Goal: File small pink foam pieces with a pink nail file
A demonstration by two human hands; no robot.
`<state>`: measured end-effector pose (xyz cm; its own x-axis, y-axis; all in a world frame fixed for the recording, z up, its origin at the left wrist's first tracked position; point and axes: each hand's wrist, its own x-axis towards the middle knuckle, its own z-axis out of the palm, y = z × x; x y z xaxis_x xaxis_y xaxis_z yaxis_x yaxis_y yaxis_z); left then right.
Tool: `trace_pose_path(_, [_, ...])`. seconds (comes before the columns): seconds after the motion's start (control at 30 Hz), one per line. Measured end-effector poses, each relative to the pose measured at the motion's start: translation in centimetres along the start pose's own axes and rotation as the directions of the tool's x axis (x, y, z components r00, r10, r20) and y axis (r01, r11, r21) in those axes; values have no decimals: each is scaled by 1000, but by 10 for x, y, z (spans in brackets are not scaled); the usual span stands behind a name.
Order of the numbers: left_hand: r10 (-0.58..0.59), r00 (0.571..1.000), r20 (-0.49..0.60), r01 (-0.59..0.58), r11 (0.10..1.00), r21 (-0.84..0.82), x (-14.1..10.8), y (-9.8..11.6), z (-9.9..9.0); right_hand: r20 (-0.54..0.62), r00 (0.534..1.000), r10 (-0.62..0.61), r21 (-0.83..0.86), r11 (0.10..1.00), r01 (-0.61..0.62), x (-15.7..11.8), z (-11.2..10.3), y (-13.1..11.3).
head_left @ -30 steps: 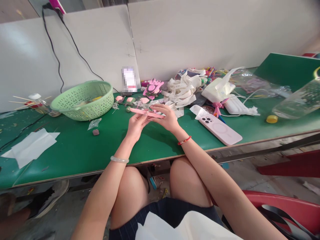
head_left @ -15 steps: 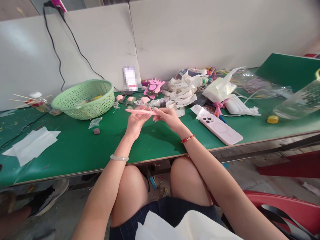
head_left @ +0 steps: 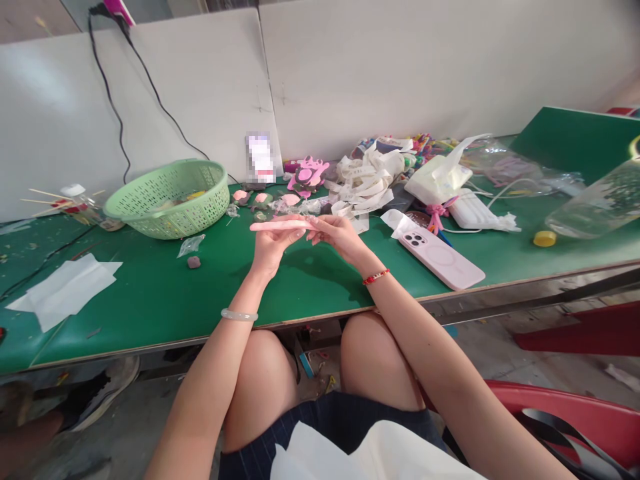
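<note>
A thin, flat pink piece [head_left: 267, 227] is held edge-on above the green table, its kind unclear from this angle. My left hand [head_left: 273, 250] grips it from below, the thumb pressed along its near side. At its right end my right hand [head_left: 337, 233] pinches it, thumb and fingers together. The fingertips of both hands nearly meet there and hide part of the piece. Just behind the hands lie several small pink and grey lumps [head_left: 261, 199] and a bright pink cut-out shape [head_left: 309, 175].
A green basket [head_left: 167, 200] stands at left, near white paper sheets [head_left: 67, 290] and a small grey lump [head_left: 193, 263]. Rightward are a heap of white ribbon [head_left: 367, 177], a tissue pack [head_left: 439, 179], a pink phone [head_left: 443, 260], a yellow cap [head_left: 545, 239] and a clear bottle [head_left: 597, 200].
The pink piece has turned slightly between my fingers and now lies more level, seen as one thicker edge. Both hands stay in nearly the same place.
</note>
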<state>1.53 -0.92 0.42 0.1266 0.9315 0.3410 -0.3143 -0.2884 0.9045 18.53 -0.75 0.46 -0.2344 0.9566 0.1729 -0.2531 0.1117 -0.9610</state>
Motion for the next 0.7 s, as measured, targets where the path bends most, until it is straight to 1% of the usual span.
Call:
trace_pose_path(0.1, [21,999,-30,-21,1000,10,1,-1,-1,-12,998,-58,-33,998,58,1,2,1])
trace_pose_path(0.2, [14,998,-58,-15,1000,-19,2,0,-3,-44,982,-182,-90,980,178,3,4,4])
trace_pose_path(0.27, [-3,999,-53,1,999,-39,1,0,-3,-60,965,-257,-150,958,246,4,3,5])
trace_pose_path(0.33, [-8,1000,-27,7,999,-39,1,2,-4,-70,951,-302,-215,935,282,5,1,6])
trace_pose_path(0.43, [13,1000,-26,-13,1000,-18,2,3,-4,-77,943,-323,-244,923,297,5,-2,6])
trace_pose_path(0.6, [11,995,-103,-16,999,-42,4,5,-5,-70,946,-315,-220,930,294,4,-1,6])
trace_pose_path(0.7, [-4,996,-94,0,999,-44,2,6,-4,-58,949,-308,-258,923,284,3,1,5])
